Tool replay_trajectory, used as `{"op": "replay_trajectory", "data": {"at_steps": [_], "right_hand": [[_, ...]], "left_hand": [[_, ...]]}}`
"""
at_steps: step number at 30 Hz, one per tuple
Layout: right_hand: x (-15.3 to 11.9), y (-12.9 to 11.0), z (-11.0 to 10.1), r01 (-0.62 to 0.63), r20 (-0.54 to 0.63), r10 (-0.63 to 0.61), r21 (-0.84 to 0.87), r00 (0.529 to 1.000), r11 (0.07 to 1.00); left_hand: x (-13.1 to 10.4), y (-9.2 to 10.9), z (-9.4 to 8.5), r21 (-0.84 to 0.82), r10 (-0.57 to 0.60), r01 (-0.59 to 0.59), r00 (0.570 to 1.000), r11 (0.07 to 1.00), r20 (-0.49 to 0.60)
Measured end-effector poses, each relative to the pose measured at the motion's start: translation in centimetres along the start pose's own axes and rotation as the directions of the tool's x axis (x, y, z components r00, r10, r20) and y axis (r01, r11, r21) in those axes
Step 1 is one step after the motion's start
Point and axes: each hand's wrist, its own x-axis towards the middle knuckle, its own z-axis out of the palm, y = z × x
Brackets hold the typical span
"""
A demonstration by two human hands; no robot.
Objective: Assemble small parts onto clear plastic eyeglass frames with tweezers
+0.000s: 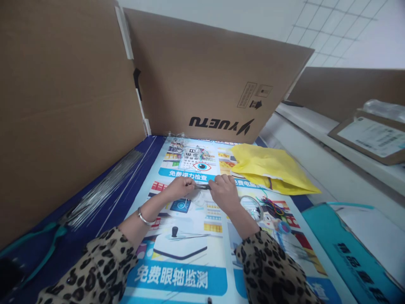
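My right hand (224,192) is closed around a slim dark metal tool (202,186) that looks like small pliers, most of it hidden by the fingers. At the tool's other end, my left hand (182,188) is pinched shut, and what lies between its fingertips is too small to make out. Thin wire (199,198) seems to loop faintly beneath the two hands. Both hands are over a printed sheet (196,219). Beyond them is a tangle of fine wire pieces (177,145).
Cardboard panels (221,76) stand at the back and left. On the left lie straight wires (107,185) and teal-handled pliers (57,232). To the right are a yellow bag (268,166), a round spool (252,207), coloured cords (276,209) and a teal box (344,249).
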Motion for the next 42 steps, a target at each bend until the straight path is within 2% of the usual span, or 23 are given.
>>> {"op": "replay_trajectory", "data": {"at_steps": [7, 15, 22, 25, 29, 34, 42], "right_hand": [[-0.3, -0.4, 0.9, -0.063, 0.042, 0.06, 0.075, 0.997, 0.995], [-0.5, -0.5, 1.5, -0.155, 0.108, 0.139, 0.153, 0.984, 0.976], [-0.4, -0.5, 1.5, -0.189, 0.201, 0.149, 0.194, 0.968, 0.963], [-0.4, -0.3, 1.5, -0.165, 0.187, 0.127, 0.201, 0.974, 0.966], [-0.4, 0.3, 1.2, -0.066, 0.121, 0.045, 0.178, 0.992, 0.982], [0.0, 0.6, 0.2, 0.035, 0.084, -0.041, 0.075, 0.996, 0.997], [0.2, -0.1, -0.6, 0.079, 0.036, -0.078, -0.023, 0.996, 0.997]], "left_hand": [[0.0, -0.1, 0.1, 0.007, 0.008, -0.008, 1.0, 1.0, -0.002], [0.3, -1.0, 0.5, -0.27, -0.097, 0.098, 0.995, 0.958, 0.018], [0.3, -1.1, 0.4, -0.325, -0.131, 0.137, 0.991, 0.936, 0.039], [0.3, -0.9, 0.3, -0.33, -0.11, 0.118, 0.993, 0.937, 0.042], [0.2, -0.9, 0.3, -0.314, -0.095, 0.106, 0.994, 0.943, 0.051], [0.0, -0.9, 0.2, -0.25, -0.073, 0.086, 0.995, 0.964, 0.06], [-0.2, -0.3, 0.0, -0.153, -0.065, 0.069, 0.997, 0.986, 0.029]]}}
